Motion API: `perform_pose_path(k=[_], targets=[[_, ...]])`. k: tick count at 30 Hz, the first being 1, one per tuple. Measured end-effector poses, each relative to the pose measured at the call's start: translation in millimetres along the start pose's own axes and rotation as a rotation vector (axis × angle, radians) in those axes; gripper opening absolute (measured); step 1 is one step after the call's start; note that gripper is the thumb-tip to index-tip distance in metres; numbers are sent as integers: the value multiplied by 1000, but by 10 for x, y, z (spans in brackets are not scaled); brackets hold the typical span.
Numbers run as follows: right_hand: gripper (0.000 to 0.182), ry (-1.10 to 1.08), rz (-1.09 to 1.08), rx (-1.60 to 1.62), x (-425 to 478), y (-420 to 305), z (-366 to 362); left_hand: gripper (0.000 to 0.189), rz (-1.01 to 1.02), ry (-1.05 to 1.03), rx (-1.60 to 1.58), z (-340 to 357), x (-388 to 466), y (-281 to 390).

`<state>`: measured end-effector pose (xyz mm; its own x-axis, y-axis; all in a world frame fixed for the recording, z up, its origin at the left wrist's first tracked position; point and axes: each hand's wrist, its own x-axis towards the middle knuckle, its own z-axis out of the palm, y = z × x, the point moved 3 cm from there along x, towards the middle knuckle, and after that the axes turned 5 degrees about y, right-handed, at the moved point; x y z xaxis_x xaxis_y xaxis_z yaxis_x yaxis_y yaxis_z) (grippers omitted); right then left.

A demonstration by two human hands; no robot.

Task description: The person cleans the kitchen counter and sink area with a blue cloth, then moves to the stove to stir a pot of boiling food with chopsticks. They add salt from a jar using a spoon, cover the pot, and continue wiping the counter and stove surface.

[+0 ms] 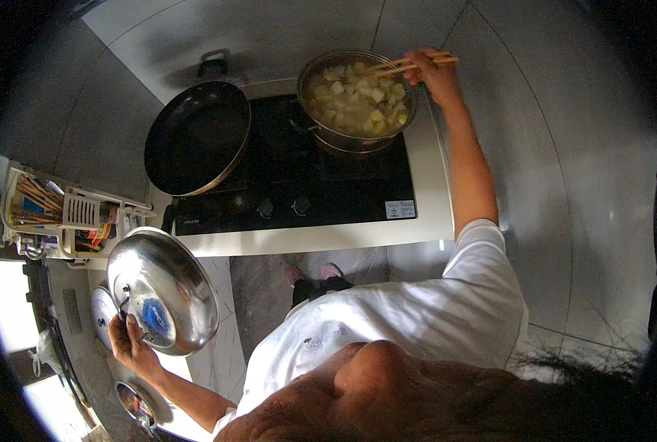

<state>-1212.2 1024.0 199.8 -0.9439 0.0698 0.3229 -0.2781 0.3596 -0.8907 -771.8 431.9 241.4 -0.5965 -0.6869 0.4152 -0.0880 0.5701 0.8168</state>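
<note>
My right hand [434,74] grips a pair of wooden chopsticks [392,68] over the far right side of a metal pot [356,142]. Their tips reach in among pale chunks of food [356,94], which sit in cloudy liquid. At the lower left, my left hand [131,343] holds a shiny domed metal lid [179,287] by its handle, tilted on edge and away from the pot. The pot stands on the right part of a black glass cooktop [284,182].
A black frying pan [198,138] occupies the cooktop's left side, near two control knobs [283,208]. White racks [82,212] with chopsticks and packets stand left. Another lid [101,317] lies behind the held one. A tiled wall [532,166] rises close on the right.
</note>
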Motion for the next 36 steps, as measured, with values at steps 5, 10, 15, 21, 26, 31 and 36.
perform_pose_path(k=[5,10,15,21,26,31,36], targets=[[25,-33,52,291,162,-17,888,17,-10,-1,-3,40,55,23],[22,-80,94,-110,156,1,1278,14,38,-60,-54,119,108,30],[19,-23,160,-94,-50,-21,876,15,51,-70,-73,150,94,29],[20,-107,46,-198,-384,-139,534,14,45,-52,-94,167,120,-13],[21,-47,23,12,-643,-337,184,15,48,-84,-100,184,180,-31],[21,180,-5,-246,-592,-339,-252,15,87,-100,-24,291,334,58],[21,67,-62,-738,-331,-109,28,15,83,-140,-75,496,499,200]])
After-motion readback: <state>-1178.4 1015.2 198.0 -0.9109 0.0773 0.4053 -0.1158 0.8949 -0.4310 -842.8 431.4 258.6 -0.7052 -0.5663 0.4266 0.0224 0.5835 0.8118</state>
